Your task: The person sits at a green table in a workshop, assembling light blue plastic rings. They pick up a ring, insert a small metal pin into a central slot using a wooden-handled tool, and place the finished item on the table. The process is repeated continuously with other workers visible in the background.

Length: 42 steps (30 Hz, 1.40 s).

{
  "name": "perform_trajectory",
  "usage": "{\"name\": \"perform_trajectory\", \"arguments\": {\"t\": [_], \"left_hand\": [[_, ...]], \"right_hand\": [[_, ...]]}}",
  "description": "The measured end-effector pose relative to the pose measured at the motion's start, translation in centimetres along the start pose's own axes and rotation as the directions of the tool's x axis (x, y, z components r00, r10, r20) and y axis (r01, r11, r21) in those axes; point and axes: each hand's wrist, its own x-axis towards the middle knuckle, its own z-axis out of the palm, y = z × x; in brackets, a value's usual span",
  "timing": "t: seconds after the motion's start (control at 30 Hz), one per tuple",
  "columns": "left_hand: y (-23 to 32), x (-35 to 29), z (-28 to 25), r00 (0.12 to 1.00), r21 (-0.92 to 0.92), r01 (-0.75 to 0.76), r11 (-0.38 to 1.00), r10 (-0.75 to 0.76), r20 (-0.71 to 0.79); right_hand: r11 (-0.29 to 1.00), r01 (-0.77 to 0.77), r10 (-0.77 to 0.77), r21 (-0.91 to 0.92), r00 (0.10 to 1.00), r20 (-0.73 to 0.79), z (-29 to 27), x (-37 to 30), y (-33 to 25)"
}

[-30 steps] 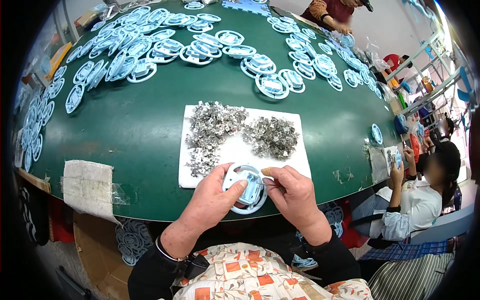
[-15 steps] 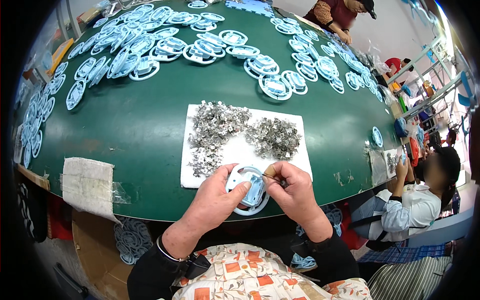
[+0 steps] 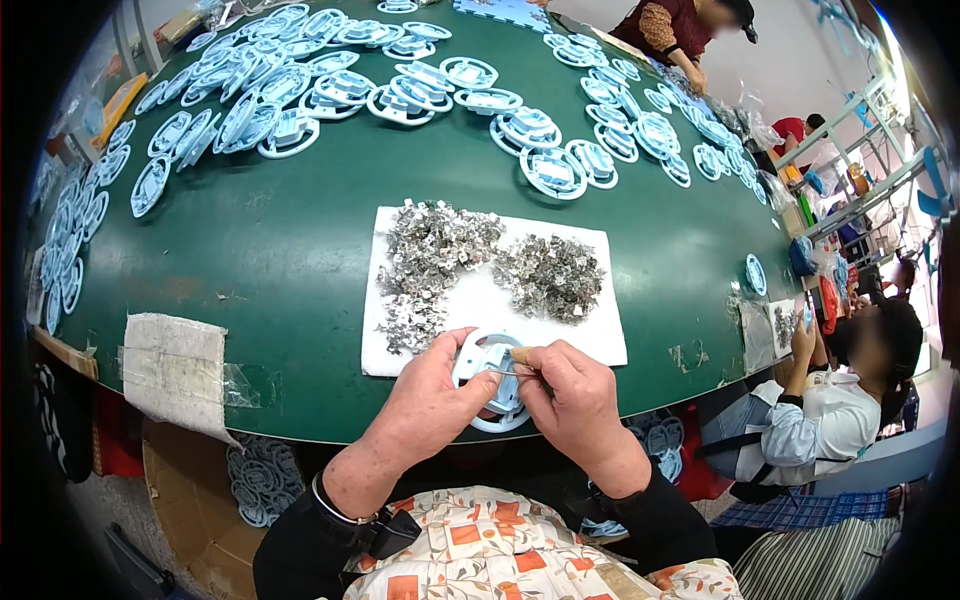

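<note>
Just over the near table edge, my left hand (image 3: 425,390) grips a light-blue toy steering wheel (image 3: 508,392), its thumb pressed on the hub. My right hand (image 3: 580,402) pinches a thin metal tool (image 3: 508,373), which lies across the wheel's hub; its exact kind is unclear. One right fingertip wears a tan cover (image 3: 519,355). Beyond my hands lies a white board (image 3: 478,300) with two heaps of small metal pieces, a left heap (image 3: 438,245) and a right heap (image 3: 553,280). Whether a metal piece sits in the hub is too small to tell.
Many light-blue wheels (image 3: 285,88) are piled across the far side of the green table (image 3: 290,260). A whitish cloth (image 3: 175,370) hangs at the front left edge. Below stands a cardboard box (image 3: 195,490) beside more wheels. A co-worker (image 3: 835,390) sits at the right.
My right hand has shifted slightly left over the wheel and turned. The metal tool now shows lying across the hub. The left hand keeps its hold.
</note>
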Motion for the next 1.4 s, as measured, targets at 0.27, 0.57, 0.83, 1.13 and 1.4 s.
{"name": "perform_trajectory", "arguments": {"t": [0.27, 0.57, 0.83, 1.13, 1.4], "left_hand": [[-1.1, 0.4, 0.0, 0.999, -0.082, -0.047, 0.996, 0.048, 0.009], [-0.9, 0.3, 0.0, 0.998, -0.057, -0.063, 0.996, 0.065, 0.020], [-0.5, 0.2, 0.0, 0.999, -0.067, -0.035, 0.997, 0.035, -0.002], [-0.9, 0.1, -0.1, 0.987, 0.168, -0.160, 0.973, 0.158, 0.028], [0.0, 0.3, 0.2, 0.996, -0.011, -0.065, 0.998, 0.065, 0.069]], "right_hand": [[0.998, 0.010, -0.002, -0.058, 0.992, 0.126, -1.3, -0.6, -0.1], [0.958, 0.005, 0.060, -0.288, 0.975, 0.216, -3.3, -0.4, -0.4], [0.901, 0.073, 0.070, -0.428, 0.949, 0.308, -3.9, 0.3, -1.0], [0.845, 0.186, 0.123, -0.502, 0.845, 0.520, -5.2, 3.2, -3.5], [0.744, 0.439, 0.122, -0.503, 0.650, 0.750, -5.7, 7.2, -4.5]]}}
